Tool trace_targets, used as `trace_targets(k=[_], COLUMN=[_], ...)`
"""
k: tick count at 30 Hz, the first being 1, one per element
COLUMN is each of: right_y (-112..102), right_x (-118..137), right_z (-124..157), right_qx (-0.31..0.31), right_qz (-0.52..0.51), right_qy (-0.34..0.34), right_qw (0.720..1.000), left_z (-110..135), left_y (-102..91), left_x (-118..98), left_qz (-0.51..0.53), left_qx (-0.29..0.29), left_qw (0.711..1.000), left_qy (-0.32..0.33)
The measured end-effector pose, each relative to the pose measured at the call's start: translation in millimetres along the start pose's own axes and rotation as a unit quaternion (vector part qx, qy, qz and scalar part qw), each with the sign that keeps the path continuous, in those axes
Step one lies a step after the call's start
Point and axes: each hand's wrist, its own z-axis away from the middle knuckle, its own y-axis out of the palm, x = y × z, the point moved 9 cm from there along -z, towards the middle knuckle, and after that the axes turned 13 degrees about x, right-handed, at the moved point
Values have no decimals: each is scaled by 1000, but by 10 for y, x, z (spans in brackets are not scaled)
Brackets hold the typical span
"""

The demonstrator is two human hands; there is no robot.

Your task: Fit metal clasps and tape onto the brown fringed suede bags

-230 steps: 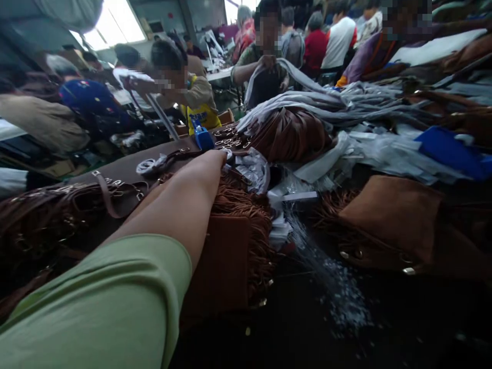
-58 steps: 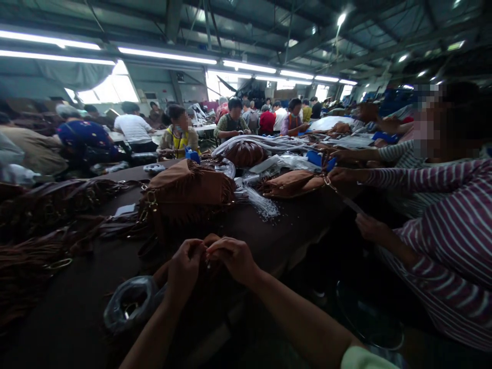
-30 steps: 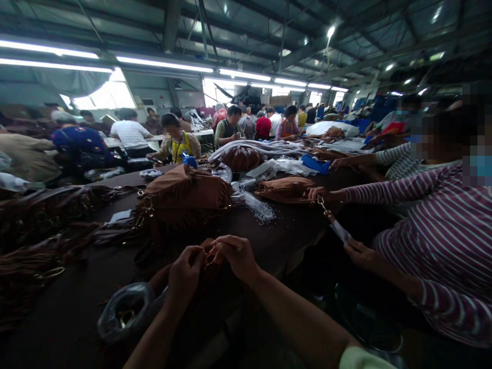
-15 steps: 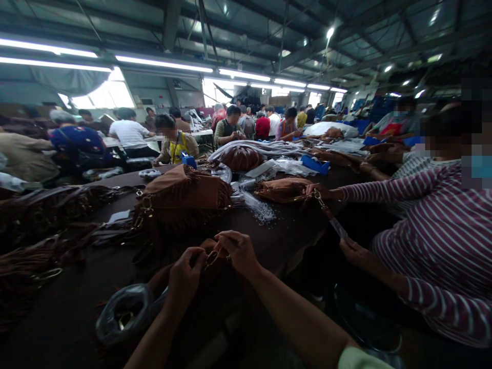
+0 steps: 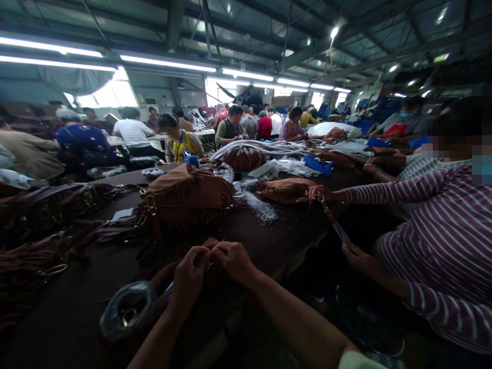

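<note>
My left hand [image 5: 188,271] and my right hand [image 5: 232,261] meet above the dark worktable [image 5: 261,241], fingers pinched together. Between them is a small metal clasp [image 5: 210,265], mostly hidden by my fingers. A brown suede strap or bag piece [image 5: 165,274] lies under my left wrist and hands. Just below my left hand sits a clear plastic bag of metal rings [image 5: 128,310]. Farther up stands a brown fringed suede bag [image 5: 184,192].
A co-worker's striped sleeve [image 5: 434,241] fills the right side, those hands holding a strap with a clasp [image 5: 330,218]. Fringed bags [image 5: 49,205] lie at the left. A tan bag [image 5: 286,189], scattered clear plastic bits [image 5: 261,209] and grey straps [image 5: 257,148] lie beyond.
My hands have drawn closer and the right one has dropped slightly, now covering the clasp that showed earlier. The co-worker's strap has shifted a little.
</note>
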Motion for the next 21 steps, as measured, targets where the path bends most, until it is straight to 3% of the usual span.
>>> trace_targets(k=[13, 21], right_y=[52, 107], right_x=[140, 269], right_z=[-11, 46], right_qx=[21, 7], right_qz=[211, 296], right_qy=[34, -15], right_qw=[977, 955], left_z=[20, 24], left_y=[-47, -60], left_x=[58, 78], left_qz=[-8, 37], left_qx=[-34, -26], left_qw=[999, 999], left_qy=[-12, -18])
